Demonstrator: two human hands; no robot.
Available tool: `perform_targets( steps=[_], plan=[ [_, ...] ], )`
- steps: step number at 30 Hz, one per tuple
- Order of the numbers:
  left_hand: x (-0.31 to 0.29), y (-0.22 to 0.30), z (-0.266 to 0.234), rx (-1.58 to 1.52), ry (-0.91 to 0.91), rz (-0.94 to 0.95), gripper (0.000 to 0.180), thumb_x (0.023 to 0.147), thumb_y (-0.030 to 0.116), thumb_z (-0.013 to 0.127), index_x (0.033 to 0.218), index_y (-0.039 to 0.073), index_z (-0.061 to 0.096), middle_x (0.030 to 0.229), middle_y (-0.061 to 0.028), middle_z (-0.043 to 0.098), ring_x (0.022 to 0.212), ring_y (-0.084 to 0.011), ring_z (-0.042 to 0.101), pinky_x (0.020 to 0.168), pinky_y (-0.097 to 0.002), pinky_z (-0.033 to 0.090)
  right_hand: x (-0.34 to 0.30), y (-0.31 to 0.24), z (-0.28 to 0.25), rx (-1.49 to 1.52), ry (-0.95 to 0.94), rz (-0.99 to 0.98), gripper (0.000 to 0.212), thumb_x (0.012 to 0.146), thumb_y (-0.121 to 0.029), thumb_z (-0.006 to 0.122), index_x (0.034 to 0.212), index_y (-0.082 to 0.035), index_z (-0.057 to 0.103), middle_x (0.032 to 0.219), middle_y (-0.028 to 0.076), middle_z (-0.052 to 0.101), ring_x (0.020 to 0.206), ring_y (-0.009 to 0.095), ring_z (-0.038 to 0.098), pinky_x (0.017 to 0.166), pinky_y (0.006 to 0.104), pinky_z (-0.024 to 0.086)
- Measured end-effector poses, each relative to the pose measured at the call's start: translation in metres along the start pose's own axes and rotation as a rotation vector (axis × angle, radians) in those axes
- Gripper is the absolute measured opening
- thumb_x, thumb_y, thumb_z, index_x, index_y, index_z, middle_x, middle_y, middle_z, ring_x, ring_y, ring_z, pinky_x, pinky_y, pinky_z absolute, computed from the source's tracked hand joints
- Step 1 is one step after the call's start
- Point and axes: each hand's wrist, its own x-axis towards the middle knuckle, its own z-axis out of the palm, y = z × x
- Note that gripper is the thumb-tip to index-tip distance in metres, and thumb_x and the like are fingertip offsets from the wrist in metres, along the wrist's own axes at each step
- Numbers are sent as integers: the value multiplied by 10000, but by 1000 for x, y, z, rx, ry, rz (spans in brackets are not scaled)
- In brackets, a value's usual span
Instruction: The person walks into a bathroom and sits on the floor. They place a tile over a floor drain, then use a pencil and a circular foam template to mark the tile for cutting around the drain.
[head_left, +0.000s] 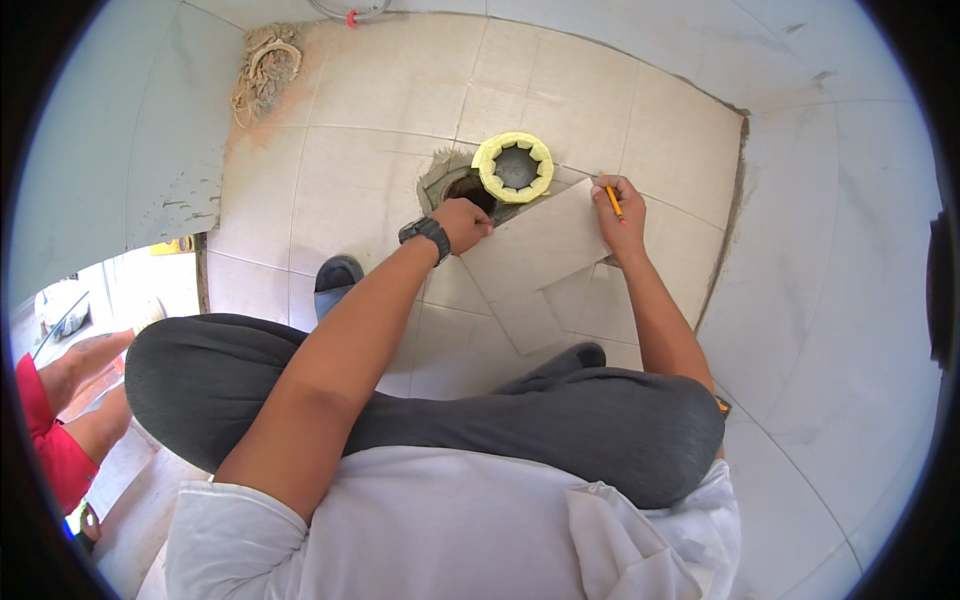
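I squat over a tiled floor. A loose beige tile piece lies on the floor in front of me, tilted, its far corner next to a round floor hole. My left hand, with a black watch on the wrist, presses on the tile's left corner beside the hole. At the tile's right edge, my right hand grips an orange pencil with its tip on the tile. A yellow ring fitting with a grey centre sits just beyond the hole.
Pale wall tiles rise on the right and on the left. A tangle of rope-like fibre lies at the far left corner. Another person's legs in red shorts show through the doorway at lower left. A dark sandal covers my foot.
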Motion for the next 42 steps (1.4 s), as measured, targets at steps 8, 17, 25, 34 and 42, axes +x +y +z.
perform_targets(
  steps=[8,17,25,34,42],
  plan=[
    [7,-11,-5,-60,86,33,285,896,343,751,972,70,782,913,-161,761,857,-308,729,792,-410,564,0,-6,7,128,10,54,134,939,-108,684,1040,-21,692,831,23,676,743,107,609,711,267,506],
    [-6,-15,-19,-131,1,-71,330,913,350,756,994,31,761,952,-155,758,893,-261,710,818,-387,547,3,-16,16,102,-41,17,140,942,-128,687,1035,-23,684,846,29,685,767,101,612,718,261,504],
    [-12,-22,-12,-95,-18,-3,324,935,335,730,992,16,735,918,-160,747,840,-255,695,779,-385,539,-16,-27,7,83,-38,23,133,956,-128,684,1040,-25,671,858,26,676,774,104,609,723,263,499],
    [-12,-20,7,-117,18,76,317,918,334,743,972,22,745,916,-181,744,851,-318,705,783,-418,544,-22,-23,0,-166,-12,-92,132,953,-167,681,1047,-75,685,835,99,720,733,193,689,717,318,543],
    [-6,0,1,50,23,63,264,887,325,743,957,75,791,974,-176,754,958,-368,711,849,-458,558,-11,-28,-1,-227,-7,-53,139,950,-168,688,1045,-68,698,845,112,728,757,220,702,735,334,548]
  ],
)
